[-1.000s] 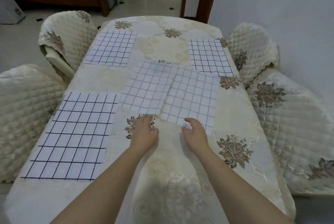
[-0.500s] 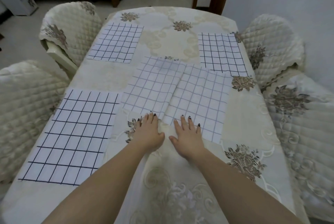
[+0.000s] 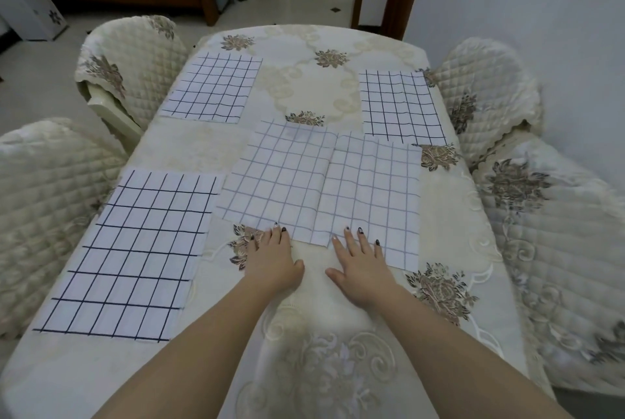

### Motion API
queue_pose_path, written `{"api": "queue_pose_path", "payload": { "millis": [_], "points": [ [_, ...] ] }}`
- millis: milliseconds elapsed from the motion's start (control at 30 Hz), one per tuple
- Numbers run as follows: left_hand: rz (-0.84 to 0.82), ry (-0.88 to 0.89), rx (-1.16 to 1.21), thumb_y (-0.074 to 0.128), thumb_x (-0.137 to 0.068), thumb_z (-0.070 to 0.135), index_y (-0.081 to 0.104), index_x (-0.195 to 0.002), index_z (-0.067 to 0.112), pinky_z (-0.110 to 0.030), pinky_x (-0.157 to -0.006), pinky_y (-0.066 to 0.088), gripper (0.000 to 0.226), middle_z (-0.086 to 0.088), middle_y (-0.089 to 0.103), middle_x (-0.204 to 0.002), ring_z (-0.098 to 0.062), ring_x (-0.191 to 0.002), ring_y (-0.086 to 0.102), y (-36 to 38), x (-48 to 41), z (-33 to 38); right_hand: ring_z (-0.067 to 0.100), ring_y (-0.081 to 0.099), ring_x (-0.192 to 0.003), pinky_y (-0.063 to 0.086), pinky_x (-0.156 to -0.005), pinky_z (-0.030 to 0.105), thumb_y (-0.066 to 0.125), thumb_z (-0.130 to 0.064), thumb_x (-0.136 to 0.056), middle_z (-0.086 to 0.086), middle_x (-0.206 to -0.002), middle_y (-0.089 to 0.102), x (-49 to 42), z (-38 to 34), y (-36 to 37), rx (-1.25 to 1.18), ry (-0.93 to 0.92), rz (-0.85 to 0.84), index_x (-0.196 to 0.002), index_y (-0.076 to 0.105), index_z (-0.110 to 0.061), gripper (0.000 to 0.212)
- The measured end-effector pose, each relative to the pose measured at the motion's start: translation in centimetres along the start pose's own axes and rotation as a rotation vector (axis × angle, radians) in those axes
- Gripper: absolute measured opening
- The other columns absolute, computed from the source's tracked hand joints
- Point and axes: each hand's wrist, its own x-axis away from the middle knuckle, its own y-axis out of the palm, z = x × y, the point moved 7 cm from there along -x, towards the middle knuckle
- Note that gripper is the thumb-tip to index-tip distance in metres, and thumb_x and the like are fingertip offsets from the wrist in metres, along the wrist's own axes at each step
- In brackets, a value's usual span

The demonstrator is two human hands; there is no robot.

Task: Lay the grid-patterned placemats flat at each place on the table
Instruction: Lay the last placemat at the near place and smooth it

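**Placemats: two sitting mid-table, hands flat on them**

Placemats with the faint grid are lying side by side in the middle of the table, the left mat and right mat meeting along a slightly raised seam. Left hand is resting open, fingers together, tips just touching the left mat's near edge. Right hand is lying open too, fingers spread, tips pressing on the right mat's near edge. Neither is gripping anything. Three bolder-lined mats are lying flat around them: near-left mat, far-left mat, far-right mat. Quilted chairs are standing on both sides, like the far-left chair.
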Motion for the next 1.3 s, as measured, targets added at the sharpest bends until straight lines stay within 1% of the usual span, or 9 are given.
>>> {"api": "queue_pose_path", "payload": {
  "millis": [300, 733, 867, 933, 1000, 1033, 1067, 1133, 1300],
  "points": [
    [-0.069, 0.024, -0.027, 0.035, -0.094, 0.046, 0.007, -0.153, 0.01, -0.053, -0.119, 0.007, 0.075, -0.008, 0.001, -0.162, -0.024, -0.15, 0.001, 2.1, 3.9, 2.3, 0.024, -0.018, -0.147, -0.006, -0.119, 0.05, 0.023, -0.06, -0.096, -0.002, -0.159, -0.019, 4.7, 2.5, 1.3, 0.058, -0.056, -0.025, -0.152, -0.008, -0.031, 0.07],
    [-0.057, 0.052, -0.059, 0.039, -0.094, 0.033, 0.013, -0.152, 0.011, -0.051, -0.119, 0.009, 0.067, -0.007, 0.01, -0.162, -0.022, -0.149, 0.011, 5.4, 11.2, 4.4, 0.02, -0.02, -0.146, -0.007, -0.119, 0.047, 0.023, -0.06, -0.095, -0.005, -0.158, -0.021, 11.8, 3.9, 4.1, 0.109, -0.098, -0.054, -0.151, -0.009, -0.032, 0.07],
    [-0.054, 0.062, -0.065, 0.039, -0.093, 0.031, 0.02, -0.15, 0.011, -0.051, -0.119, 0.012, 0.064, -0.007, 0.015, -0.16, -0.023, -0.147, 0.017, 6.4, 12.9, 4.7, 0.02, -0.02, -0.146, -0.007, -0.119, 0.047, 0.023, -0.059, -0.096, -0.006, -0.159, -0.02, 13.7, 4.0, 4.8, 0.105, -0.104, -0.053, -0.151, -0.009, -0.033, 0.069],
    [-0.051, 0.064, -0.078, 0.039, -0.093, 0.032, 0.02, -0.151, 0.012, -0.05, -0.119, 0.012, 0.064, -0.007, 0.016, -0.16, -0.023, -0.146, 0.019, 6.7, 13.6, 4.9, 0.019, -0.02, -0.146, -0.008, -0.119, 0.047, 0.017, -0.065, -0.093, -0.006, -0.159, -0.02, 14.3, 4.0, 5.2, 0.108, -0.106, -0.06, -0.151, -0.009, -0.033, 0.071],
    [-0.054, 0.063, -0.092, 0.038, -0.094, 0.031, 0.019, -0.151, 0.012, -0.049, -0.12, 0.012, 0.063, -0.007, 0.016, -0.16, -0.024, -0.146, 0.02, 6.9, 14.3, 5.1, 0.019, -0.02, -0.146, -0.009, -0.119, 0.047, -0.002, -0.076, -0.077, -0.007, -0.158, -0.02, 14.9, 4.0, 5.4, 0.101, -0.118, -0.052, -0.151, -0.009, -0.033, 0.085],
    [-0.056, 0.063, -0.098, 0.038, -0.094, 0.031, 0.02, -0.151, 0.011, -0.048, -0.12, 0.012, 0.062, -0.008, 0.018, -0.16, -0.024, -0.145, 0.022, 7.0, 14.5, 5.3, 0.018, -0.02, -0.146, -0.009, -0.119, 0.047, -0.009, -0.077, -0.069, -0.007, -0.158, -0.02, 15.2, 4.1, 5.6, 0.093, -0.123, -0.045, -0.151, -0.009, -0.034, 0.093],
    [-0.053, 0.064, -0.107, 0.038, -0.094, 0.03, 0.023, -0.149, 0.011, -0.048, -0.12, 0.013, 0.06, -0.008, 0.02, -0.159, -0.025, -0.144, 0.024, 7.1, 14.8, 5.4, 0.018, -0.02, -0.146, -0.009, -0.119, 0.047, -0.011, -0.078, -0.065, -0.007, -0.159, -0.019, 15.4, 4.1, 5.7, 0.087, -0.126, -0.036, -0.151, -0.009, -0.034, 0.096],
    [-0.049, 0.07, -0.131, 0.038, -0.094, 0.029, 0.03, -0.145, 0.01, -0.048, -0.119, 0.016, 0.055, -0.009, 0.029, -0.155, -0.027, -0.14, 0.031, 7.2, 15.2, 5.6, 0.018, -0.019, -0.147, -0.009, -0.119, 0.046, -0.008, -0.078, -0.069, -0.007, -0.159, -0.018, 16.0, 4.2, 5.9, 0.074, -0.131, -0.014, -0.151, -0.007, -0.034, 0.093],
    [-0.057, 0.102, -0.224, 0.037, -0.093, 0.03, 0.047, -0.129, 0.01, -0.045, -0.111, 0.03, 0.042, -0.01, 0.049, -0.137, -0.029, -0.125, 0.046, 7.3, 15.8, 5.9, 0.017, -0.018, -0.147, -0.01, -0.119, 0.045, -0.015, -0.076, -0.061, -0.007, -0.16, -0.015, 17.1, 4.2, 6.3, 0.035, -0.144, -0.004, -0.151, -0.005, -0.035, 0.099]
  ]
}}
